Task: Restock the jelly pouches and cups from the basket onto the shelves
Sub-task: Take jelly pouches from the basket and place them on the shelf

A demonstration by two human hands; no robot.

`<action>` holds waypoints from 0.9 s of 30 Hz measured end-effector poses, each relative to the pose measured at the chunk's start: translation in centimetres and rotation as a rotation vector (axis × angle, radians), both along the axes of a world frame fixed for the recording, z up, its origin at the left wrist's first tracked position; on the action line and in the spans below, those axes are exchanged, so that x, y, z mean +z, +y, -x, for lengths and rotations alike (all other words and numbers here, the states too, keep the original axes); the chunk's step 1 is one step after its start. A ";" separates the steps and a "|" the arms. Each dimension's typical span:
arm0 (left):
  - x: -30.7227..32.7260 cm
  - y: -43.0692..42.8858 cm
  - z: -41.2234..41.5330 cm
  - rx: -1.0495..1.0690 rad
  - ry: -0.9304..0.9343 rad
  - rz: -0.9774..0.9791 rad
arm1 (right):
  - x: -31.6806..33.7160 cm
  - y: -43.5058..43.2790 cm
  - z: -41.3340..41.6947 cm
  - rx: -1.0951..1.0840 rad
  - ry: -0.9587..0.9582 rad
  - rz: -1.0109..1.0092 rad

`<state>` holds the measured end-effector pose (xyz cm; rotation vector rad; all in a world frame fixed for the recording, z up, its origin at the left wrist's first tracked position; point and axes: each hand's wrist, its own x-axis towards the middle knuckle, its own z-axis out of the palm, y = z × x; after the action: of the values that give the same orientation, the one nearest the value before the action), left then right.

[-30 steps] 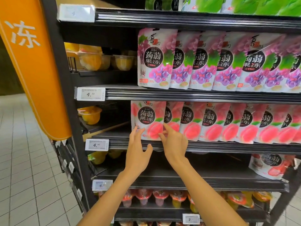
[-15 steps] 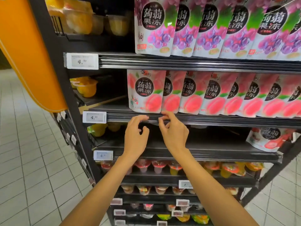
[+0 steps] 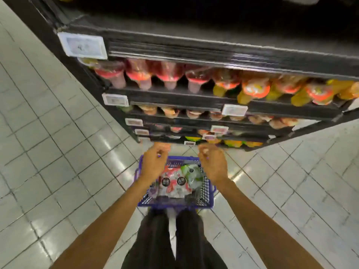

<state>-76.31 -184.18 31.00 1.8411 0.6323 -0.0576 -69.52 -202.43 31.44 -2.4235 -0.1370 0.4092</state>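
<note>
**shelfnoob:** hands empty there?

**me:** Yep. My left hand (image 3: 153,162) and right hand (image 3: 212,165) are both hanging loose with the fingers half curled, gripping nothing. They're hovering just above the basket (image 3: 174,205), which is sitting on the floor right under them.

**shelfnoob:** tips for the grab?

**me:** I'm thinking top pouch first. I'd be pinching it by a flat edge, not squeezing the belly, and taking one flavour at a time so facing goes quicker.

**shelfnoob:** what's in there?

**me:** Pink pouches (image 3: 171,181) with dark round labels are lying flat below my left hand. A green pouch (image 3: 192,174) is leaning beside them, nearer my right. It's all blurring, so I'm not counting. Cups (image 3: 169,74) are lining the shelf (image 3: 194,49) beyond my fingertips.
</note>
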 end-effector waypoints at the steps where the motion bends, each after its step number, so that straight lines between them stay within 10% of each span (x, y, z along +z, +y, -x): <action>1: -3.0 -0.3 1.3 0.004 0.054 0.012 | -2.7 -0.9 1.2 -0.003 0.068 0.021; 18: -41.8 -6.9 10.6 0.004 0.656 0.104 | -39.9 -8.3 5.6 0.013 0.493 0.381; 27: -55.2 -13.2 5.6 -0.143 0.617 0.118 | -54.7 -7.6 3.5 -0.443 0.793 0.245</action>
<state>-81.91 -197.35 -24.24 1.7456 0.8939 -0.7645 -73.00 -210.07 -23.27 -2.2374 0.8130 1.1745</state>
